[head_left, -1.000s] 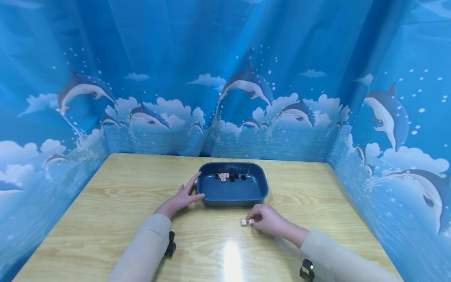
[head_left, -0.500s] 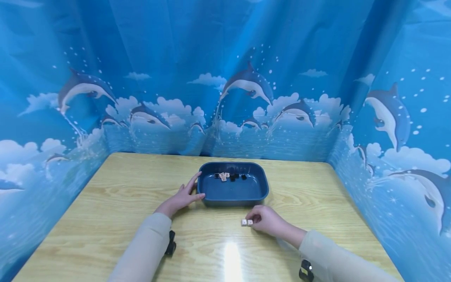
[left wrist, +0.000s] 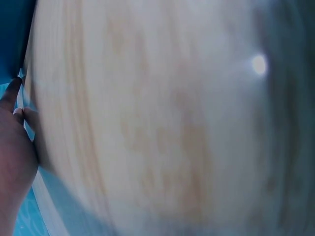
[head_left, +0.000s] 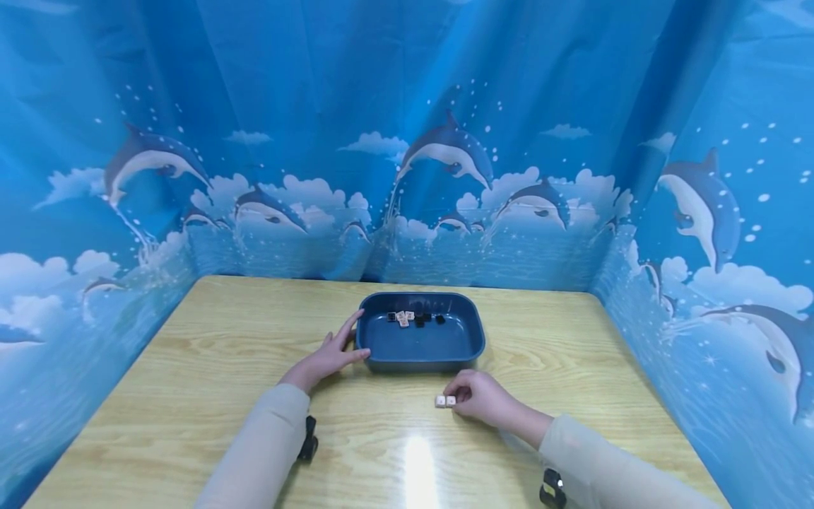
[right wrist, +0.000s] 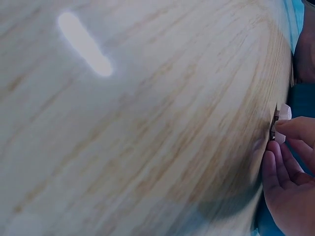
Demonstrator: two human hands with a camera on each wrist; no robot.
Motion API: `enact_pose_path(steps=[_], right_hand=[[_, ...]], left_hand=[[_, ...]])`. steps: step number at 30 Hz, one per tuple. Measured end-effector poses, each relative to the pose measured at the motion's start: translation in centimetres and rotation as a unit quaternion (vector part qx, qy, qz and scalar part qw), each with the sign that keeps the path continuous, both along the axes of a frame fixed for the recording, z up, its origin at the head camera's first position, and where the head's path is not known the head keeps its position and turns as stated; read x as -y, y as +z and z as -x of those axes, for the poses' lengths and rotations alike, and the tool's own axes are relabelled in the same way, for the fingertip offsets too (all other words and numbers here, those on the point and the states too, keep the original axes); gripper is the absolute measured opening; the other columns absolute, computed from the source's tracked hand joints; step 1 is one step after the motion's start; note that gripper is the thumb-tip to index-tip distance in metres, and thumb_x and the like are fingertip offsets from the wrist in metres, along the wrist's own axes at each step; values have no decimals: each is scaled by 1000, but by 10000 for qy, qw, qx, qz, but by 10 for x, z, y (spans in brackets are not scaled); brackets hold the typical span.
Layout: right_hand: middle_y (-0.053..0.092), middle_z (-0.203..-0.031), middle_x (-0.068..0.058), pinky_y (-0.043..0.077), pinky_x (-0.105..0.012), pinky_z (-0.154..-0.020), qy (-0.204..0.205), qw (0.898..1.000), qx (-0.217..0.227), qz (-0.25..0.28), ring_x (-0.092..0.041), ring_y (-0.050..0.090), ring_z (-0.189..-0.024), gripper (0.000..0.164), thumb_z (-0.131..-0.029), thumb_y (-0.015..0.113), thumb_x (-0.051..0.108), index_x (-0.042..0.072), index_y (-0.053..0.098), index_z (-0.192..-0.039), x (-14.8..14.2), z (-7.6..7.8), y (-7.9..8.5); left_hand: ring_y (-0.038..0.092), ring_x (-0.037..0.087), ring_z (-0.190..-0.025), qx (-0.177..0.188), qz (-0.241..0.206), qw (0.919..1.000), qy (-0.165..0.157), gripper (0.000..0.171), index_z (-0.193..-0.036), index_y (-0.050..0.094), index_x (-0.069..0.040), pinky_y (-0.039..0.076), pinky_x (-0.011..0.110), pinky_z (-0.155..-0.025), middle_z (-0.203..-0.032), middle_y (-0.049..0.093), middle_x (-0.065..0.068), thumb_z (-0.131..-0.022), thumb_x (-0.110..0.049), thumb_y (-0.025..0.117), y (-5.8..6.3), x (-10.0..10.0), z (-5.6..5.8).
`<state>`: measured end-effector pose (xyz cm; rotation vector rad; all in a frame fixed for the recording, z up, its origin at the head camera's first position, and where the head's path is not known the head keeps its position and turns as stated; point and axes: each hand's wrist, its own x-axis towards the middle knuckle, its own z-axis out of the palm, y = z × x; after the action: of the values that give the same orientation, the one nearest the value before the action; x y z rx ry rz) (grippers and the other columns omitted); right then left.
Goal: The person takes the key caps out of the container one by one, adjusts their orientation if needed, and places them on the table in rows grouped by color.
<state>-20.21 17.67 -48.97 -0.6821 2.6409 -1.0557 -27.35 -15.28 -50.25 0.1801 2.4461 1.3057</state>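
On the table in front of the blue tray [head_left: 422, 367], two small white keycaps stand side by side. My right hand [head_left: 486, 399] pinches the right keycap [head_left: 451, 401] between thumb and fingers. Just left of it, close alongside, is the other keycap [head_left: 440, 401]. In the right wrist view the thumb [right wrist: 295, 129] lies against the nearer keycap [right wrist: 280, 136], the second one [right wrist: 285, 112] beyond it. My left hand [head_left: 327, 360] rests at the tray's left end, fingers spread and fairly straight, thumb at the front corner. In the left wrist view only part of this hand [left wrist: 17, 152] shows.
Inside the tray, toward its back, lie several white keycaps [head_left: 402, 318] and several black keycaps [head_left: 420, 322]. The wood-grain table [head_left: 242, 339] is enclosed behind and at the sides by a blue dolphin-print curtain [head_left: 331, 177].
The right keycap, tilted and slightly apart a second ago, now sits level and closer beside the left one. My right hand shifted slightly left with it. The left hand and tray stay nearly still.
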Motion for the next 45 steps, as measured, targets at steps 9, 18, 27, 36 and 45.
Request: enact_pose_path(steps=[9, 18, 27, 36, 45], right_hand=[[61, -84, 2, 52, -23, -64, -28, 9999, 134, -13, -13, 57, -75, 26, -73, 75, -7, 6, 72, -96, 2, -1, 3], [61, -84, 3, 52, -23, -64, -5, 9998, 191, 18, -12, 56, -75, 25, -74, 75, -6, 6, 72, -96, 1, 0, 5], [61, -86, 3, 52, -23, -66, 25, 9997, 226, -43, -12, 57, -77, 25, -75, 75, -4, 8, 72, -96, 1, 0, 4], [61, -88, 4, 52, -23, -67, 45, 9996, -67, -281, -12, 57, -79, 25, -77, 75, -1, 9, 72, -100, -2, -4, 19], [65, -103, -5, 54, -31, -79, 728, 9965, -95, -401, -24, 61, -92, 29, -82, 72, -1, 6, 71, -110, -5, 6, 63]], left_hand=[[-16, 51, -140, -12, 81, 10000, 32, 87, -156, 7, -41, -5, 77, -102, -157, 25, 19, -91, -51, 63, 2, -1, -1], [-16, 49, -141, 45, 148, 9998, 129, 87, -155, 6, -44, -5, 77, -102, -159, 24, 15, -90, -52, 64, 4, -2, -2], [-17, 48, -141, 17, 111, 9999, 72, 87, -155, 5, -43, -5, 77, -102, -158, 25, 16, -91, -51, 63, 1, 0, -1], [-17, 48, -141, 16, 80, 10000, 42, 87, -155, 5, -43, -6, 77, -102, -158, 26, 17, -91, -51, 63, 0, -1, 0], [-17, 48, -141, 39, 60, 10000, 50, 87, -155, 6, -43, -6, 76, -103, -158, 25, 16, -91, -51, 63, 0, 0, -1]])
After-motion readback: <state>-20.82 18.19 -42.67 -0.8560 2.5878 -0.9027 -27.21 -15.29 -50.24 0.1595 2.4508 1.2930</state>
